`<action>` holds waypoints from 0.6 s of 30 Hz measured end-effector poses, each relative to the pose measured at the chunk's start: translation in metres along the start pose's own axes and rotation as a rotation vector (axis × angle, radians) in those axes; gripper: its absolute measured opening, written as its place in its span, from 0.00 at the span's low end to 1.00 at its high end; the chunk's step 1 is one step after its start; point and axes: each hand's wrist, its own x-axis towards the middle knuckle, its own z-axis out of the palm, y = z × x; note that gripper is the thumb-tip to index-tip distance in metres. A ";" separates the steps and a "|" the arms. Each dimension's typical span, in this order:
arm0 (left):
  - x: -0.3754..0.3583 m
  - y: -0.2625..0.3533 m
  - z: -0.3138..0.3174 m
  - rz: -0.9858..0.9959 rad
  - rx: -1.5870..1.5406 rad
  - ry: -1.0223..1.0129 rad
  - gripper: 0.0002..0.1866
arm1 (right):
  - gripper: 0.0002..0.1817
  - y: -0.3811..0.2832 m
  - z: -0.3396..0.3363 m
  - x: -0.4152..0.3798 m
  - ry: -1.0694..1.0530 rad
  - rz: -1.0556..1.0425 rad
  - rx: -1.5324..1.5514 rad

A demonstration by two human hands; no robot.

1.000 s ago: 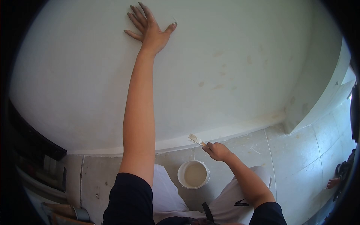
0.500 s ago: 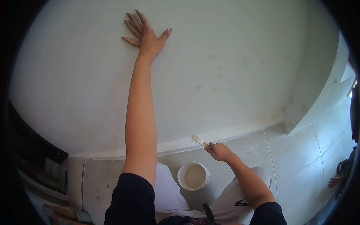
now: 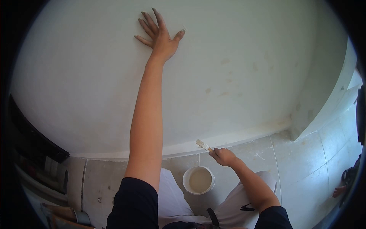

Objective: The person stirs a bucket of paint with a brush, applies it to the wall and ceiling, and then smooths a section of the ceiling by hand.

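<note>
My left hand [image 3: 162,36] is spread against the pale wall [image 3: 95,76], fingers apart, with nothing held. A small whitish mark shows on the wall by its thumb. Down near the foot of the wall, my right hand [image 3: 224,156] is closed round the handle of a paintbrush [image 3: 203,145]. The brush's pale bristles point up and to the left, just in front of the wall's base. Below the brush, a white bucket [image 3: 185,182] stands on the floor between my knees, holding a pale, cloudy liquid.
Grey floor tiles [image 3: 297,160] run along the wall. A wall projection [image 3: 324,99] juts out at the right. Dark furniture [image 3: 38,137] stands at the left, with a metal can [image 3: 82,217] below it. Part of another person [image 3: 349,175] shows at the right edge.
My left hand appears slightly further right in view, still spread on the wall. The wall marks and bucket shift slightly too, as the view turns a little. The brush stays in my right hand.
</note>
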 end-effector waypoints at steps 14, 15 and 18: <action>-0.003 0.011 0.002 -0.008 0.035 0.037 0.72 | 0.27 -0.014 0.007 0.003 -0.022 -0.014 -0.016; -0.002 0.025 -0.004 -0.105 0.113 -0.050 0.72 | 0.27 -0.016 0.008 0.003 -0.022 -0.011 -0.021; 0.000 0.053 -0.029 -0.290 0.277 -0.248 0.71 | 0.27 -0.021 0.013 0.004 -0.023 -0.007 -0.038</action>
